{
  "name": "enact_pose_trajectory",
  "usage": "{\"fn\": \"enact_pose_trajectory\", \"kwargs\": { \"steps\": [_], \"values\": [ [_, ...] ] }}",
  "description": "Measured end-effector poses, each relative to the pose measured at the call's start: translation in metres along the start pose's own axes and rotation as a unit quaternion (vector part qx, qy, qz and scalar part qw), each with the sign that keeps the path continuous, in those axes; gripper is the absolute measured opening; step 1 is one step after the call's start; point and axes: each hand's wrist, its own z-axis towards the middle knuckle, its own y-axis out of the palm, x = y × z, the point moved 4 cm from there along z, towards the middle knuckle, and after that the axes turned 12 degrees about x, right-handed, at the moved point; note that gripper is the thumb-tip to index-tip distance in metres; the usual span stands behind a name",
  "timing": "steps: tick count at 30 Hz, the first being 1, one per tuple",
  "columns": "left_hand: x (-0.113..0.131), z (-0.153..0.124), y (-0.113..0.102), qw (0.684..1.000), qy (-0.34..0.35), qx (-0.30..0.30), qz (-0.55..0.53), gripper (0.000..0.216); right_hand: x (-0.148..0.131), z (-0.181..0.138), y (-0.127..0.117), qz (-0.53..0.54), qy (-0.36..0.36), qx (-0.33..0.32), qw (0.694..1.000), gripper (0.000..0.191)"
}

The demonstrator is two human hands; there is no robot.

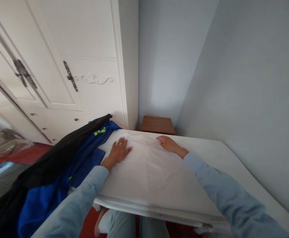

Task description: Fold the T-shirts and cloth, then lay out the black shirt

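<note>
A thin white cloth (146,168), perhaps a garment, lies spread over the white tabletop (203,148). My left hand (119,151), with a ring on one finger, rests flat on the cloth's far left part, fingers spread. At the far edge, to the right of centre, my right hand (169,144) has its fingers drawn together on the cloth, pinching it at the fingertips. Soft creases run across the fabric between and below the hands. Where the cloth ends and the tabletop begins is hard to make out on the right.
Blue and black clothes (82,158) with bright green marks drape over the table's left end. Behind them stands a white wardrobe (92,43) with dark handles. A brown wooden stand (158,125) sits beyond the far edge, and a grey wall (253,82) borders the right side.
</note>
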Motion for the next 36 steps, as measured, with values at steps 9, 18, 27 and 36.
{"fn": "enact_pose_trajectory", "kwargs": {
  "steps": [9, 18, 27, 36],
  "values": [
    [0.001, 0.014, -0.011, 0.999, -0.004, 0.046, 0.008, 0.056, 0.02, 0.026, 0.011, -0.02, 0.027, -0.046, 0.998, 0.026],
    [0.043, 0.075, -0.008, 0.985, 0.138, -0.028, -0.095, 0.05, 0.01, 0.018, 0.006, -0.002, -0.057, -0.08, 0.995, 0.027],
    [0.046, 0.046, -0.021, 0.946, 0.292, 0.06, -0.128, 0.037, 0.006, -0.015, 0.004, 0.039, -0.152, 0.006, 0.988, 0.031],
    [0.043, 0.043, -0.025, 0.938, 0.328, 0.101, -0.041, 0.026, 0.013, 0.002, 0.003, -0.006, -0.073, -0.037, 0.997, 0.028]
  ]
}}
